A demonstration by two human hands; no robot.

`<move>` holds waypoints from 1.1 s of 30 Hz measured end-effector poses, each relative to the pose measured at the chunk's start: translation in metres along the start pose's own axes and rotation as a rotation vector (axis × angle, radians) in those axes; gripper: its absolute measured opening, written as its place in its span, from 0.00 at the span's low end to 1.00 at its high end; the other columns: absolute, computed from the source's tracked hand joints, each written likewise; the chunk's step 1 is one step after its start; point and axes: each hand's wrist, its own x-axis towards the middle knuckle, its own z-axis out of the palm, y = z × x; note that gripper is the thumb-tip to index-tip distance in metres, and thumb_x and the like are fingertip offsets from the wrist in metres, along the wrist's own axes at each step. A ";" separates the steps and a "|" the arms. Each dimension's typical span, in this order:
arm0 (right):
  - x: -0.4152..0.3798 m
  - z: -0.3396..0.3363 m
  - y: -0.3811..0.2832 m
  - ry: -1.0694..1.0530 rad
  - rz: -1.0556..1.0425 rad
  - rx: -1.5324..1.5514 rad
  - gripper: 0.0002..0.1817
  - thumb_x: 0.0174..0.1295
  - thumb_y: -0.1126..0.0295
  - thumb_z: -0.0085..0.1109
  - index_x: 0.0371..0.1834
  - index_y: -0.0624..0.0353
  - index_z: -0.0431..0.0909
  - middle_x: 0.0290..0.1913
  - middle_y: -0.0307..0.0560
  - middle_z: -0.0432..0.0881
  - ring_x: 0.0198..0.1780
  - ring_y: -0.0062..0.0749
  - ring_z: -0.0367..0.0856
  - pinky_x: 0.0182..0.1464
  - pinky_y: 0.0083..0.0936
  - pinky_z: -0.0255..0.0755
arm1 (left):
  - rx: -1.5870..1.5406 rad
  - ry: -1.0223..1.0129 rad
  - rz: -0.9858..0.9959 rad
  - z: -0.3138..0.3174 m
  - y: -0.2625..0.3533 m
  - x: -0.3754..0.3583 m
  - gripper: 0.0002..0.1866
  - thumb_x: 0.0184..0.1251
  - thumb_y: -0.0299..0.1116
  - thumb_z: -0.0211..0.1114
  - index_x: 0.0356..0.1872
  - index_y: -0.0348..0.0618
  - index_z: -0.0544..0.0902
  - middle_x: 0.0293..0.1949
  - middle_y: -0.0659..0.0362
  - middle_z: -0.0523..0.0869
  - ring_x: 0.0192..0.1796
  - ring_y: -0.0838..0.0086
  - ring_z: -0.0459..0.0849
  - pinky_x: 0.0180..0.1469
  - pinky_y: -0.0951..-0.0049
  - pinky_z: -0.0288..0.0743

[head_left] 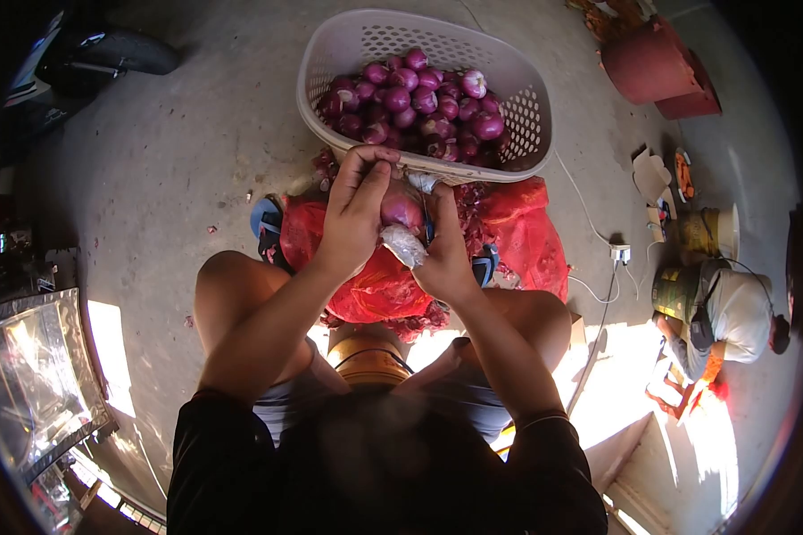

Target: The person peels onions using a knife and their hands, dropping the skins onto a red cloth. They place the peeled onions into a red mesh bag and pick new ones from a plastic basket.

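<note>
My left hand [359,209] is closed around the side of a purple-red onion [401,212], just below the near rim of the basket. My right hand [444,250] is closed on a thin dark tool [429,218] that looks like a small knife, held against the onion's right side. White wrapping [403,245] covers the right thumb, and more white material shows at the index fingertip. Most of the tool is hidden by the fingers. Beyond both hands, a pale plastic basket [317,67] holds many peeled red onions [401,98].
Red mesh sacking [526,236] and onion skins lie between my feet. A power adapter [620,253] with cords sits on the floor at right. Further right, another person [736,312] bends low. A motorcycle wheel [129,52] stands at upper left, a red container [647,62] at upper right.
</note>
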 end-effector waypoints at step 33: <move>0.005 -0.035 -0.012 0.000 0.119 0.248 0.32 0.54 0.72 0.63 0.62 0.52 0.60 0.41 0.36 0.75 0.30 0.20 0.75 0.32 0.17 0.71 | 0.555 -0.203 -0.080 -0.017 0.007 0.004 0.09 0.68 0.29 0.52 0.44 0.36 0.76 0.45 0.59 0.79 0.46 0.79 0.76 0.51 0.79 0.69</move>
